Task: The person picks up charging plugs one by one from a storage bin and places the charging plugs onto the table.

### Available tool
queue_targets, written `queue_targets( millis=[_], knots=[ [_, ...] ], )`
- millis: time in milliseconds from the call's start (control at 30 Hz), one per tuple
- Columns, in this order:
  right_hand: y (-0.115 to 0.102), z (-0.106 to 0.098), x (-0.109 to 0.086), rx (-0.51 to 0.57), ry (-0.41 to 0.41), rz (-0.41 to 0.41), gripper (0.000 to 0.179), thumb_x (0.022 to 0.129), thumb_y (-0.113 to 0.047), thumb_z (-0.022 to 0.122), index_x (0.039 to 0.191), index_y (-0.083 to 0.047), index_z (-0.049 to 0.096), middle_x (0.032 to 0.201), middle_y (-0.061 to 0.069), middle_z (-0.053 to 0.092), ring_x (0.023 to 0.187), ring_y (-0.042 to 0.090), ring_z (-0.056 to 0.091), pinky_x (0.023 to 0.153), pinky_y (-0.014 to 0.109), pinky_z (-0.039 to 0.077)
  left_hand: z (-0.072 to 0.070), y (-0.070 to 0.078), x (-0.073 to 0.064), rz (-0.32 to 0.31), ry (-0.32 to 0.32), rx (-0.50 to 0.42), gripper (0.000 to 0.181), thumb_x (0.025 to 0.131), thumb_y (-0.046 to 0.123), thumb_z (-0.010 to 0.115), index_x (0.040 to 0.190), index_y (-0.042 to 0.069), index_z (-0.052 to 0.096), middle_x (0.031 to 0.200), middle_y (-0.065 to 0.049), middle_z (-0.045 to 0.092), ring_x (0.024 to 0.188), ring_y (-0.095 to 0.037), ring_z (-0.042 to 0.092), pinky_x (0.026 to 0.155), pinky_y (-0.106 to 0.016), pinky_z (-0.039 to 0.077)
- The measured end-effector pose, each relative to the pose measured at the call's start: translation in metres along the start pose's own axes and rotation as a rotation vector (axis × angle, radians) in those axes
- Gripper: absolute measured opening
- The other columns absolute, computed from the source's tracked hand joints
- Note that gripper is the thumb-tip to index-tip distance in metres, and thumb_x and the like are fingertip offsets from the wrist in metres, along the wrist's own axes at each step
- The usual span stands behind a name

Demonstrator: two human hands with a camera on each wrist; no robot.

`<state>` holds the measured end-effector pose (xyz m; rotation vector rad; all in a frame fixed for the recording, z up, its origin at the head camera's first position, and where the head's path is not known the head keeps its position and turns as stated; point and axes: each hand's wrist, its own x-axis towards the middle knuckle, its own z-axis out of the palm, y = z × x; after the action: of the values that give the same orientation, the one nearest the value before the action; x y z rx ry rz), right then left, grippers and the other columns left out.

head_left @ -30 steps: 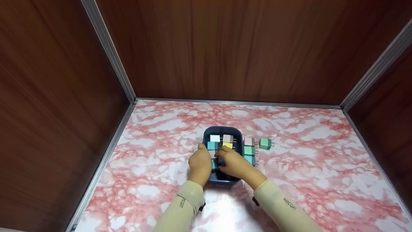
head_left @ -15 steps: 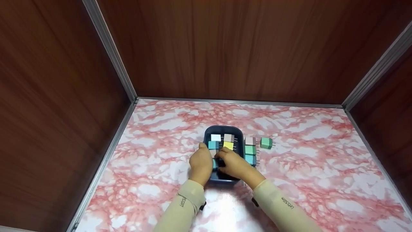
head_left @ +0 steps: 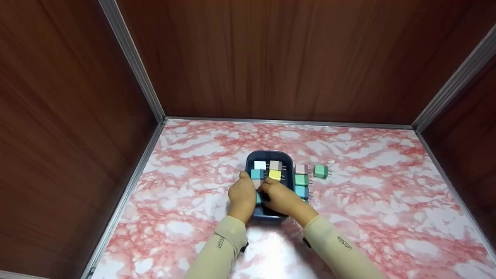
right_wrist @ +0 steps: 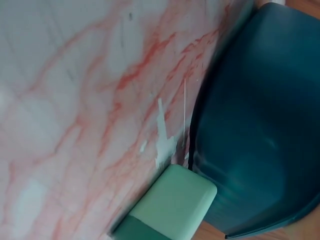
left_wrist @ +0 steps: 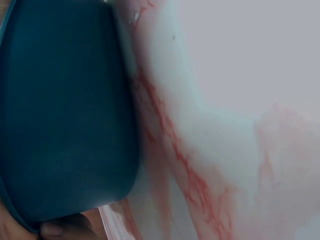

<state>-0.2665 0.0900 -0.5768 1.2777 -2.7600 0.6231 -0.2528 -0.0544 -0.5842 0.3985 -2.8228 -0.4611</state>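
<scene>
A deep blue plastic tray (head_left: 270, 217) with rounded corners holds several small cube-shaped charger plugs with metal prongs. A white plug (head_left: 260, 165), a teal one (head_left: 257, 174), a pinkish one (head_left: 275, 166) and a yellow one (head_left: 274, 175) show at its far end. My left hand (head_left: 242, 195) grips the tray's left wall; a fingertip (left_wrist: 52, 230) shows by the tray in the left wrist view. Reaching in over the right rim, my right hand (head_left: 282, 197) has bent fingers low among the plugs. I cannot tell what is between them.
Along the tray's right side stand a pink plug (head_left: 301, 169), a green plug (head_left: 301, 180) and a teal plug (head_left: 301, 192). Another green plug (head_left: 321, 171) lies farther right. Brown wood-look panels (head_left: 286, 62) wall in the red-and-white marbled table (head_left: 372, 186).
My right hand shifts very slightly inside the tray, its fingers drawing a little closer together. My left hand stays at the tray's left wall, and the tray keeps its place.
</scene>
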Motion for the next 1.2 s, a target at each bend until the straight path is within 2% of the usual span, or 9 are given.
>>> queue_targets(
  millis=[200, 467, 833, 1200],
  knots=[
    [-0.0009, -0.0023, 0.0007, -0.001, -0.016, -0.014, 0.035, 0.077, -0.001, 0.078, 0.111, -0.003, 0.071, 0.108, 0.008, 0.064, 0.098, 0.022, 0.065, 0.089, 0.039, 0.055, 0.0, 0.0001, -0.0002, -0.004, 0.0, -0.006, 0.007, 0.099, 0.007, 0.049, 0.103, 0.006, 0.054, 0.076, -0.012, 0.074, 0.068, -0.028, 0.072, 0.057, -0.044, 0.056],
    [-0.0003, -0.0024, -0.0003, 0.011, -0.054, 0.014, 0.036, 0.078, -0.008, 0.081, 0.112, -0.004, 0.07, 0.109, 0.007, 0.064, 0.099, 0.022, 0.065, 0.091, 0.039, 0.055, 0.0001, 0.0013, -0.0011, 0.003, 0.008, -0.004, 0.007, 0.098, 0.007, 0.05, 0.104, 0.005, 0.054, 0.075, -0.012, 0.073, 0.066, -0.028, 0.072, 0.056, -0.044, 0.056],
    [-0.0014, 0.0026, -0.0027, -0.004, -0.031, 0.019, 0.036, 0.08, -0.014, 0.081, 0.114, -0.008, 0.07, 0.11, 0.004, 0.064, 0.099, 0.019, 0.063, 0.092, 0.038, 0.054, 0.0012, -0.0002, -0.0003, -0.008, 0.007, 0.021, 0.007, 0.097, 0.007, 0.052, 0.103, 0.006, 0.053, 0.073, -0.011, 0.073, 0.065, -0.026, 0.072, 0.054, -0.043, 0.055],
    [-0.0039, 0.0042, -0.0048, -0.011, -0.075, 0.115, 0.043, 0.081, -0.028, 0.084, 0.119, -0.015, 0.067, 0.115, 0.0, 0.062, 0.101, 0.017, 0.062, 0.093, 0.038, 0.054, 0.0001, -0.0027, 0.0014, -0.011, -0.044, -0.043, 0.015, 0.097, 0.008, 0.052, 0.111, 0.004, 0.056, 0.077, -0.012, 0.073, 0.067, -0.029, 0.072, 0.057, -0.046, 0.055]
  ],
)
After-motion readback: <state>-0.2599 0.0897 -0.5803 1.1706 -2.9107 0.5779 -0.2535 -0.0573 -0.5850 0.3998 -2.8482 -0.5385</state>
